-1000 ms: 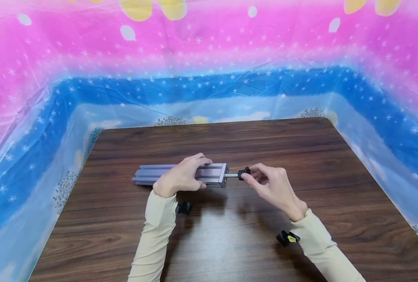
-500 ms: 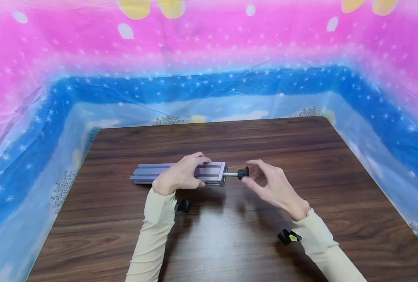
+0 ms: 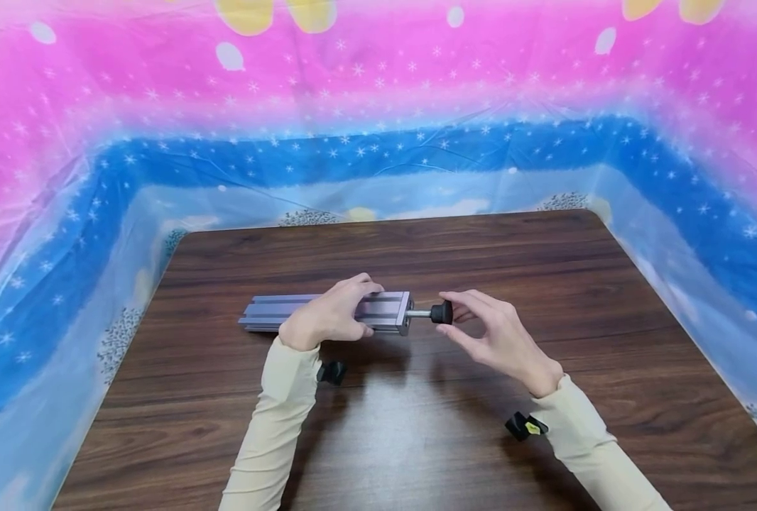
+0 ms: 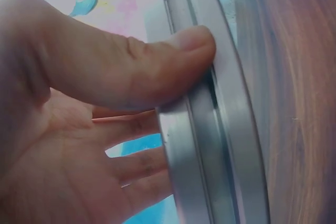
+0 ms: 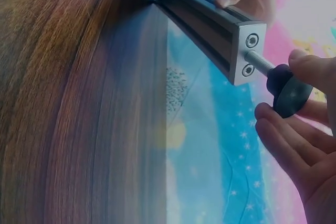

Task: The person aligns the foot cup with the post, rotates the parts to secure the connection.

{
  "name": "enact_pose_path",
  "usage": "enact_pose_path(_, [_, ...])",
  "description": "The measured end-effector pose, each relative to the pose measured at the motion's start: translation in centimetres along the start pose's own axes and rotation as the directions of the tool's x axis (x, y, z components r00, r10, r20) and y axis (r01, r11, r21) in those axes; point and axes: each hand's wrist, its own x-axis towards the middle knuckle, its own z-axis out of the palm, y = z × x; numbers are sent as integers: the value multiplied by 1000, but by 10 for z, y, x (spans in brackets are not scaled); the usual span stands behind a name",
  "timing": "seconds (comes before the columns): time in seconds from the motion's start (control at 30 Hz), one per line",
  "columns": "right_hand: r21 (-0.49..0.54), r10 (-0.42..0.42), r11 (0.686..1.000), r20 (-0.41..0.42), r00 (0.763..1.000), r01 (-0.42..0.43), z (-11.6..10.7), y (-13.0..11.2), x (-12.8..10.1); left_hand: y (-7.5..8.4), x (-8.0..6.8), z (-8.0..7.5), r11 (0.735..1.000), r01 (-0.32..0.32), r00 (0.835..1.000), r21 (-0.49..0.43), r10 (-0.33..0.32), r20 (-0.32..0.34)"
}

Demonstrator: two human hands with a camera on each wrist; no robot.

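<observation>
The grey metal bar (image 3: 385,309) is gripped by the left hand (image 3: 334,312), held lengthwise over the table (image 3: 378,259). At its right end, a black knob (image 3: 442,312) is carried on a short rod (image 3: 420,314). The knob is flanked by the right hand (image 3: 496,333), fingers parted around it; whether it is pinched cannot quite be told.
</observation>
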Motion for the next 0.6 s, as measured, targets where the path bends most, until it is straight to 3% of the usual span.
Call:
enact_pose_path(0.33, [-21, 131, 991, -5, 991, -131, 4, -1, 1, 1, 2, 5, 1000, 4, 1000, 3, -4, 1])
enact_pose_path(0.6, [-35, 252, 967, -34, 967, -254, 8, -7, 1, 1, 2, 5, 1000, 1, 1000, 13, -1, -2])
